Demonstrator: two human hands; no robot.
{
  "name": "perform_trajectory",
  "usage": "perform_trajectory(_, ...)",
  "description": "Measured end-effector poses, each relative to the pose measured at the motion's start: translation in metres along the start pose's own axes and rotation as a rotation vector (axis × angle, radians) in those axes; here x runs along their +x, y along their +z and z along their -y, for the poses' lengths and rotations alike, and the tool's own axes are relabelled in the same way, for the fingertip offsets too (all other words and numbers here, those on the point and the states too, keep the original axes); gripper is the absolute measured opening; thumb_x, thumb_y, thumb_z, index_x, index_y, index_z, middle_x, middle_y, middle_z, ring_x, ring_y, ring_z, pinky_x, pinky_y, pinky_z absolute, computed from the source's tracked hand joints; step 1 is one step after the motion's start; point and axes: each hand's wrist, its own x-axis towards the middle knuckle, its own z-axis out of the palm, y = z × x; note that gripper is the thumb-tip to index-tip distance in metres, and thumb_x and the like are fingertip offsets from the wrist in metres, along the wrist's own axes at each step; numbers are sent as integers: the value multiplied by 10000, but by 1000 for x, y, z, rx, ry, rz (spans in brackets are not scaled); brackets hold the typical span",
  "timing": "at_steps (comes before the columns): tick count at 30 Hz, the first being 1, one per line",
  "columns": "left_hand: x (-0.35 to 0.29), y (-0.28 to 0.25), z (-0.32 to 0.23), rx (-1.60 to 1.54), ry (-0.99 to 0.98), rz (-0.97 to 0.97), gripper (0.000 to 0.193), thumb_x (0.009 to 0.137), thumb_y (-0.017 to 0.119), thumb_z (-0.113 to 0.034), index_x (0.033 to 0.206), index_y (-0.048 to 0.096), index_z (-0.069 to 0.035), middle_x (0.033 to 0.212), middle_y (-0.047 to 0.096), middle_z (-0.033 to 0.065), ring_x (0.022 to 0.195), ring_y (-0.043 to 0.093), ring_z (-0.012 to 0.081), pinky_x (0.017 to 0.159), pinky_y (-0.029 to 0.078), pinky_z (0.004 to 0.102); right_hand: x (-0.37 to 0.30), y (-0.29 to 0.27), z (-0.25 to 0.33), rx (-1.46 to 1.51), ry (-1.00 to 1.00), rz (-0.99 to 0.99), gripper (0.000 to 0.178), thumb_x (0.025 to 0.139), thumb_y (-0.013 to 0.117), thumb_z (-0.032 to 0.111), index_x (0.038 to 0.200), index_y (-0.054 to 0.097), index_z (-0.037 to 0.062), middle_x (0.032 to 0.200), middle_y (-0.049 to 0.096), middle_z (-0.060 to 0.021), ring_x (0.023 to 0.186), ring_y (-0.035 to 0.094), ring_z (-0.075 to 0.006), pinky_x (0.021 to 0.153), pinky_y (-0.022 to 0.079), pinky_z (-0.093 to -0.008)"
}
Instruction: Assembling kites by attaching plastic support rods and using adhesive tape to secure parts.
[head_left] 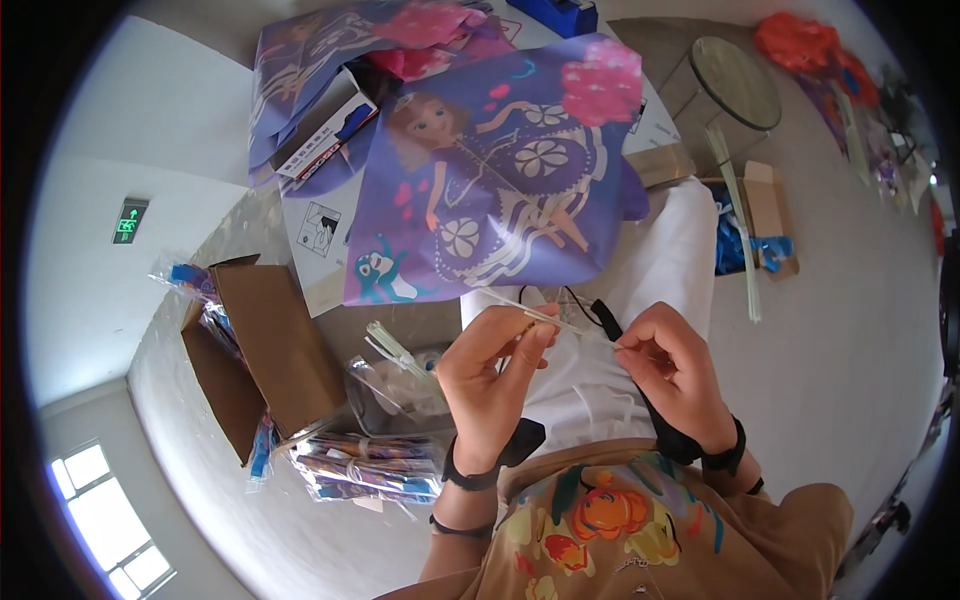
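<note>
A thin white rod (575, 328) runs between my hands above my lap. My left hand (496, 366) pinches it between thumb and forefinger, and its far end points toward the purple sheet. At the rod's near right end, my right hand (676, 372) is closed on it with the fingertips together. Just beyond my hands lies a purple printed sheet (600, 235) with a cartoon girl in a dress and a pink cluster. It covers part of the work surface and hangs over its near edge.
A narrow box (328, 130) lies on more purple sheets. At left stand an open cardboard box (285, 350), a bundle of pale rods (390, 345) and plastic-wrapped packs (370, 470). At right are a round stool (736, 85), long rods (738, 220) and a box with blue items (770, 220).
</note>
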Motion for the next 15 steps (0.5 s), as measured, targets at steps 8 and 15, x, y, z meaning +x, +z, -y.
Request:
perform_trajectory(8,-2,-3,2,-84,-49,14,85,877,684,-2,925,668,67,952,673,116,766,632,106,594,536,209,-5,3,-5,89,52,-50,82,891,645,-19,895,564,-7,832,517,-32,636,435,-63,581,355,-202)
perform_trajectory(15,-1,-5,2,49,78,26,140,871,657,53,1007,690,50,926,668,105,727,623,118,590,525,217,-10,-5,-2,126,74,-81,65,900,633,-26,911,570,-19,853,542,-44,712,528,-75,651,423,-195)
